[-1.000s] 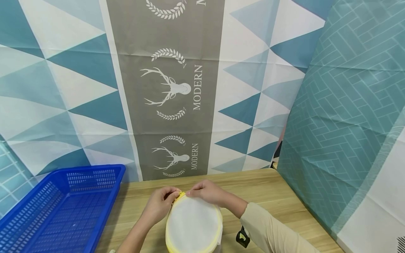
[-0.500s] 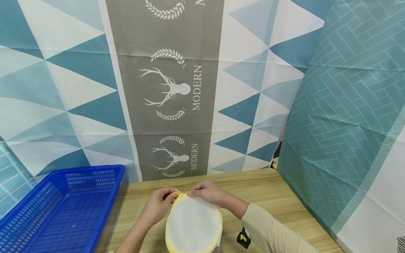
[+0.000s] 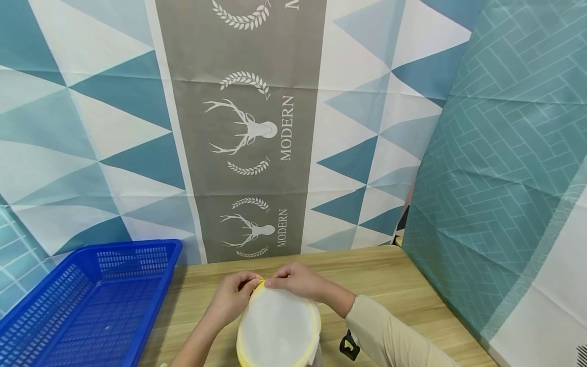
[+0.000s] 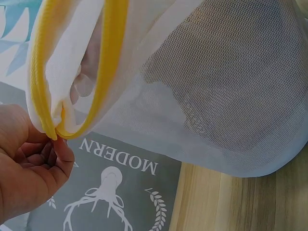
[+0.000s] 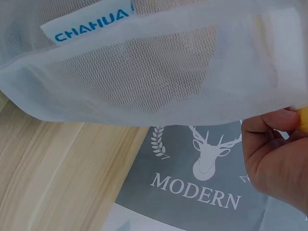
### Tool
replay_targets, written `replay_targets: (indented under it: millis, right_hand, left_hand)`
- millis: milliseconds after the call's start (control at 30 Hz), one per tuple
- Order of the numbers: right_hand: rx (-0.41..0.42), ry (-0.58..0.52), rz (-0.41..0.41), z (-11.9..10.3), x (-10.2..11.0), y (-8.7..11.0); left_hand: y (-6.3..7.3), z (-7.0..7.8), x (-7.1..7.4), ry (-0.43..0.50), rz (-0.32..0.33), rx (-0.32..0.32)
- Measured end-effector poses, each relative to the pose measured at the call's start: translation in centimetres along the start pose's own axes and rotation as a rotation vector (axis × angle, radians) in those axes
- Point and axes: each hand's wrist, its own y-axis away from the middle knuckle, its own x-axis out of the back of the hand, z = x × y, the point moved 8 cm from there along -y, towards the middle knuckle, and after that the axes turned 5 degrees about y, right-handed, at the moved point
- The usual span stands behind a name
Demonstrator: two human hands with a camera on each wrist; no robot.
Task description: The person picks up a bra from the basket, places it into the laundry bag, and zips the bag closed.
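A white mesh laundry bag (image 3: 279,326) with a yellow zipper (image 4: 111,53) stands upright before me. Its two zipper edges stand apart in the left wrist view and meet at the fingertips. My left hand (image 3: 233,298) pinches the zipper's end at the bag's far edge. Close beside it, my right hand (image 3: 300,281) pinches the rim, thumb on the white mesh. In the right wrist view the right hand (image 5: 276,154) grips by a bit of yellow, and a CHAHUA label (image 5: 91,21) shows on the bag's side. The zipper pull cannot be made out.
A blue plastic basket (image 3: 158,295) stands at the left of the wooden table (image 3: 367,270). A small black object (image 3: 349,347) is near the right sleeve. Patterned cloth (image 3: 247,178) hangs behind the table, and a teal one (image 3: 495,168) closes off the right side.
My right hand has shifted slightly left, closer to the left hand, and the bag's rim has moved a little left with it. My left hand stays in place, pinching the zipper's end.
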Motion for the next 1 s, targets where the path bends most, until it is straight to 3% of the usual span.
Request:
replay_targets:
  millis: [333,700,1000]
  right_hand:
    - [-0.051,-0.049,0.037,0.8,0.4,0.0]
    - [-0.075,-0.031,0.039,1.1,0.6,-0.1]
    - [-0.023,-0.007,0.001,0.5,0.0,-0.2]
  left_hand:
    - [0.0,0.0,0.1,0.02,0.003,0.001]
    - [-0.1,0.1,0.0,0.01,-0.003,0.001]
    - [-0.1,-0.1,-0.3,0.024,-0.018,0.002]
